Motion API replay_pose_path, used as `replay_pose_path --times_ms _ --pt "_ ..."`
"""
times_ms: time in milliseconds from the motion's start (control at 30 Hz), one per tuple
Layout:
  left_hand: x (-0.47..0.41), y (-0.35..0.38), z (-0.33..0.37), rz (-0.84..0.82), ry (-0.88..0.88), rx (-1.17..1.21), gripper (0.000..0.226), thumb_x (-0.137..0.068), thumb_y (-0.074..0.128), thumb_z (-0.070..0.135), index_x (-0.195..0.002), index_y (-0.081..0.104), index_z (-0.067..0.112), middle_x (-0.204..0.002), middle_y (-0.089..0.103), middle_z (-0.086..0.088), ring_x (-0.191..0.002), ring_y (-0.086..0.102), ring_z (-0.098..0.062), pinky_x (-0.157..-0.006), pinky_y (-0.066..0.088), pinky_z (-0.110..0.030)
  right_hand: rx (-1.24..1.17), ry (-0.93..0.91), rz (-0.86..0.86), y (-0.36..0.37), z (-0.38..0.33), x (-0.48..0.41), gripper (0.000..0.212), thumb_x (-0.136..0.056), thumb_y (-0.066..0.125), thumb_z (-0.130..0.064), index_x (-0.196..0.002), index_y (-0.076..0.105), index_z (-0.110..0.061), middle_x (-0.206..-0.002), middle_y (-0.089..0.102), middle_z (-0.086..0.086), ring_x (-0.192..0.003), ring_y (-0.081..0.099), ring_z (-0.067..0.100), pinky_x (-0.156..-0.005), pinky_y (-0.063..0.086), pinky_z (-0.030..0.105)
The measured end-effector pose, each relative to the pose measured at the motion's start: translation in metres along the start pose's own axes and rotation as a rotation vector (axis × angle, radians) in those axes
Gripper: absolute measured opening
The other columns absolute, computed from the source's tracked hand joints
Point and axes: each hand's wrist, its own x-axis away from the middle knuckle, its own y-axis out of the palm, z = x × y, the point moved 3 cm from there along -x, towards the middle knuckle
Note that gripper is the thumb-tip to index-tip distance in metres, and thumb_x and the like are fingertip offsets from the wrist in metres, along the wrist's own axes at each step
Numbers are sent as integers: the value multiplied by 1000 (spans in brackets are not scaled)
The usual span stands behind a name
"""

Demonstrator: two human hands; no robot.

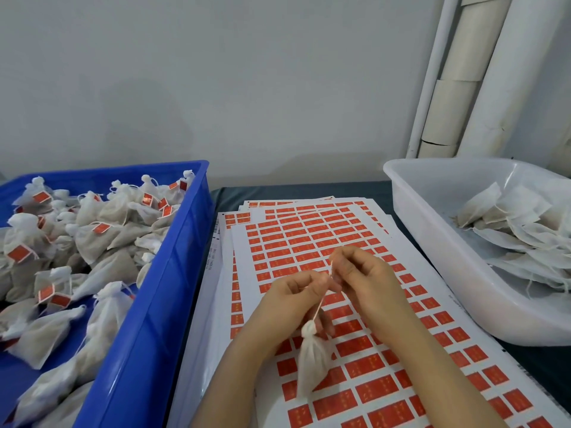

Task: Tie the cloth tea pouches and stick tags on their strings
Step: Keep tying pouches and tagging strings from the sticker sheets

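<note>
Just beneath left hand (295, 299), pouch (312, 364) on string (318, 307)

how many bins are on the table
2: a blue crate at the left, piled with tagged pouches, and a translucent white tub at the right, holding flat pouches. The frame edges cut off both bins.

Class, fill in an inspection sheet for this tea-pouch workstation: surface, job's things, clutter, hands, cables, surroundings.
Surface: dark table, mostly covered by sticker sheets.
Job's things: tied pouch hangs on its string; tagged pouches in blue crate; untied pouches in white tub.
Clutter: nothing seen.
Hands: left hand and right hand both pinch the string.
Cables: nothing seen.
Surroundings: pale wall; white pipes at right.
</note>
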Motion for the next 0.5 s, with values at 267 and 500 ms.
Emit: replay_pose_path --times_ms 267,500 --pt "0 -8 2 122 6 203 21 -74 60 43 -79 75 31 -74 73 -6 -46 65 -18 -39 44 -17 171 -121 -6 3 0 0 12 -89 55 -32 -84 64 -38 -79 67 -22 -77 63 -3 -63 50 8" --pt "0 -30 -3 605 62 305 22 -83 58 43 -92 69 27 -77 75 4 -66 72 -15 -53 55 -20 21 -53 158 -3 4 -1 11 -81 60 -42 -90 63 -38 -84 67 -23 -79 67 3 -60 52 12"
